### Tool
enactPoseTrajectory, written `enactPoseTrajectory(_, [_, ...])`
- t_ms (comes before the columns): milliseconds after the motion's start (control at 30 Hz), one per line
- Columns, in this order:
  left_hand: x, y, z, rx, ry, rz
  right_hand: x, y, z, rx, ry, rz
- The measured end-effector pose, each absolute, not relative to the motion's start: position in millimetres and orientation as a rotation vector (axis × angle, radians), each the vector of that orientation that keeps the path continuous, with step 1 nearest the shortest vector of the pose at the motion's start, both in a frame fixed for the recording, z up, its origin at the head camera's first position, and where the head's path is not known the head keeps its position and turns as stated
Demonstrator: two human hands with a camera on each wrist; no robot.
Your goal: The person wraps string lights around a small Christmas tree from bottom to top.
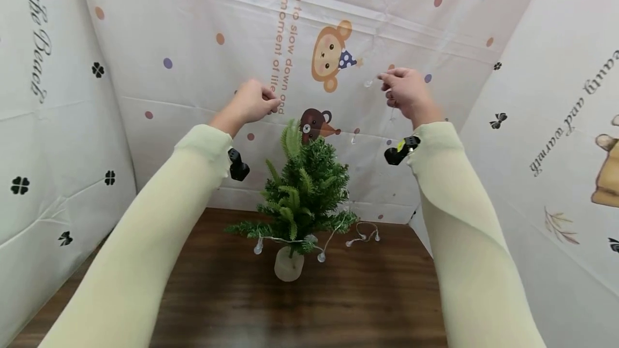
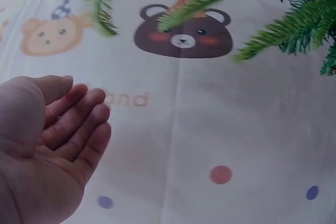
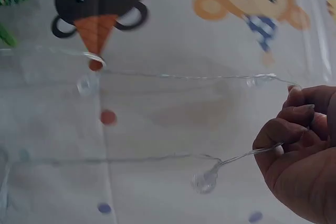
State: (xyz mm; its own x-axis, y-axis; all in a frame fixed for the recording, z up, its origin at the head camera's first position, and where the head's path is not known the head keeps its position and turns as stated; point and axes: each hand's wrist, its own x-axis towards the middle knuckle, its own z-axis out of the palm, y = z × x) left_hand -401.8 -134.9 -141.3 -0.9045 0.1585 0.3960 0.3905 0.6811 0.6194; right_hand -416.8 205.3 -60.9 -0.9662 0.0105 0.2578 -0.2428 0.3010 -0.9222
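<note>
Currently, a person in pale sleeves [image 1: 476, 240] has both hands raised at the far side of a brown wooden counter [image 1: 309, 310], on either side of a small artificial tree [image 1: 314, 181]. The right hand [image 1: 408, 92], to the right of the tree and above its top, pinches the thin clear wire of a string of lights [image 1: 321, 257] between its fingers. In the right wrist view two runs of that wire meet this hand, one at the fingertips and one passing into the curled lower fingers, with a clear bulb [image 3: 203, 182] on the lower run close to the hand.

The left hand [image 1: 248, 102] is to the left of the treetop, near it but apart; its fingers are relaxed and gently curved, with the thumb near the index finger, and they hold nothing.

The tree stands upright on the counter in a pale round base [image 1: 288, 265]. Part of the string crosses the near side of its lower branches, bulbs hanging at left and right, and a small loop with more bulbs lies on the counter to the tree's right. Behind, at the far side, is a white printed sheet [image 1: 188, 20] with a dark bear [image 1: 311, 120] and a tan monkey [image 1: 325, 52]. A black device [image 1: 238, 165] sits at the left wrist and another [image 1: 401, 151] at the right.
</note>
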Motion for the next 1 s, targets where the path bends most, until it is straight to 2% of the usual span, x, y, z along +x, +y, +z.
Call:
enactPoseTrajectory(233, [-426.1,-119.0,-157.0,-0.526,-2.542,-1.268,-440.2,164.7,-85.3,0.269,-2.561,1.432])
enactPoseTrajectory(500, [-441.1,-92.3,-157.3,-0.637,-2.465,-1.412,-451.9,132.4,-102.5,0.413,-2.692,1.254])
enactPoseTrajectory(767, [-440.8,-83.1,-151.6,-0.709,-2.454,-1.293,-447.8,123.6,-107.5,0.620,-2.778,1.091])
enactPoseTrajectory(1000, [-435.4,-78.6,-148.0,-0.694,-2.521,-1.242,-442.0,123.4,-107.8,0.690,-2.768,1.078])
